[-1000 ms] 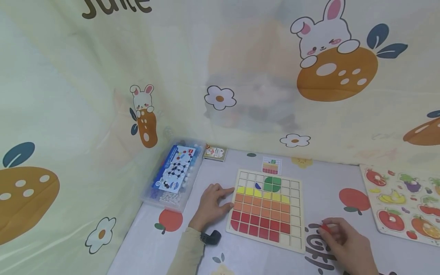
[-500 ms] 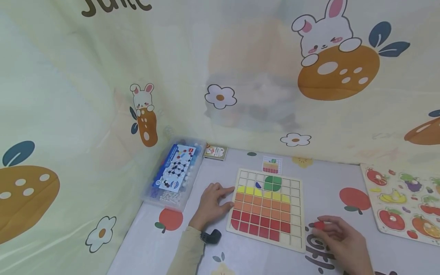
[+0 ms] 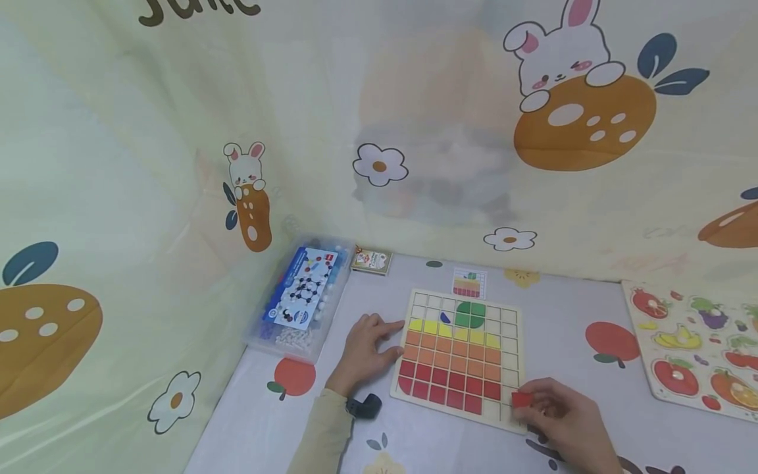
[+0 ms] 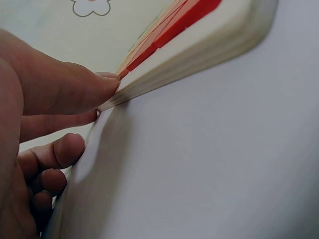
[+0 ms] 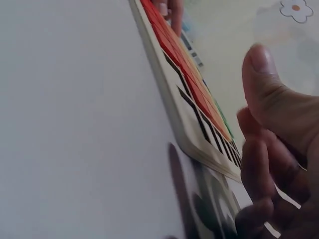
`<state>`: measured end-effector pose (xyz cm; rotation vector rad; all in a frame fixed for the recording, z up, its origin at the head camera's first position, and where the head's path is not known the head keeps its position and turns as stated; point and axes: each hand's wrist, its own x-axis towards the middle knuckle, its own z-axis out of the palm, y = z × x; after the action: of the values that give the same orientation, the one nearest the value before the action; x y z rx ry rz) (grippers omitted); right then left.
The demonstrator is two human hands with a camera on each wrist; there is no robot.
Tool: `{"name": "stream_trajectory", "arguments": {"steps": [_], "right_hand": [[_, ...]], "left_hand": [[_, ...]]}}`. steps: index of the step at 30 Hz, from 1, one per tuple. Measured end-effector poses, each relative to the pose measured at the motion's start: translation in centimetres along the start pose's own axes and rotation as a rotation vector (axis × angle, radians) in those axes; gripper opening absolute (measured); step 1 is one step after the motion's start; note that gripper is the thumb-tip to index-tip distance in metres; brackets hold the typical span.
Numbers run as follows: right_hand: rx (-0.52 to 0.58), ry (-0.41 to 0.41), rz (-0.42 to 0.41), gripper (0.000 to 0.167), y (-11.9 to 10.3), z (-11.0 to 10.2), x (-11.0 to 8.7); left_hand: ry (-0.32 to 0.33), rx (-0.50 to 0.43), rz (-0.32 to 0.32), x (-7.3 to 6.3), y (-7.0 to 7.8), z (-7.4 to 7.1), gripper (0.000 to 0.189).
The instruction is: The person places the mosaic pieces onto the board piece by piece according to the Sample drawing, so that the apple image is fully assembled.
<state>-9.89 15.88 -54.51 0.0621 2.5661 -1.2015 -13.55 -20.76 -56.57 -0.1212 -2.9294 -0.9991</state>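
A wooden grid board (image 3: 509,359) lies on the table, bearing rows of yellow, orange and red tiles. Near its top are green rounded pieces (image 3: 470,315) and a small blue piece (image 3: 445,318). Bare cells show at the right side and bottom right. My left hand (image 3: 367,352) touches the board's left edge with forefinger and thumb; in the left wrist view the thumb (image 4: 94,88) sits at the board's rim. Between thumb and fingers my right hand (image 3: 562,415) pinches a small red tile (image 3: 521,399) over the board's lower right edge. The right wrist view hides that tile.
A clear plastic box (image 3: 304,296) of molecule-model parts stands at the left. Beside it is a small flat box (image 3: 371,261). Behind the board lies a picture card (image 3: 470,284) with a similar coloured pattern. A fruit puzzle board (image 3: 687,349) lies at the right.
My right hand has moved left with the red tile, from the tablecloth beside the board to over its right edge. The left hand stays at the left edge.
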Motion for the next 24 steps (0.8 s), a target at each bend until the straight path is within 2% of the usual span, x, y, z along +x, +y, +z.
{"name": "stream_trajectory", "arguments": {"steps": [6,11,14,17,21,24], "right_hand": [[-0.022,0.059,-0.176,0.037,-0.7,1.0,-0.4],[-0.102,0.045,-0.251,0.036,-1.1,1.7,-0.1],[-0.178,0.061,-0.270,0.038,-1.2,2.2,0.0],[-0.231,0.079,-0.254,0.040,-1.3,2.6,0.0],[-0.247,0.078,-0.234,0.044,-1.4,2.8,0.0],[-0.235,0.073,-0.258,0.040,-1.3,2.6,-0.1]], "left_hand": [[0.004,0.005,0.002,0.1,0.0,0.0,0.050],[0.007,0.003,0.006,0.1,0.0,0.0,0.050],[0.006,0.003,0.004,0.0,-0.1,0.0,0.051],[0.006,-0.004,0.004,0.0,0.0,-0.1,0.051],[0.004,-0.011,0.003,0.0,0.0,-0.1,0.050],[-0.003,-0.012,-0.001,0.0,0.1,-0.2,0.051]]}}
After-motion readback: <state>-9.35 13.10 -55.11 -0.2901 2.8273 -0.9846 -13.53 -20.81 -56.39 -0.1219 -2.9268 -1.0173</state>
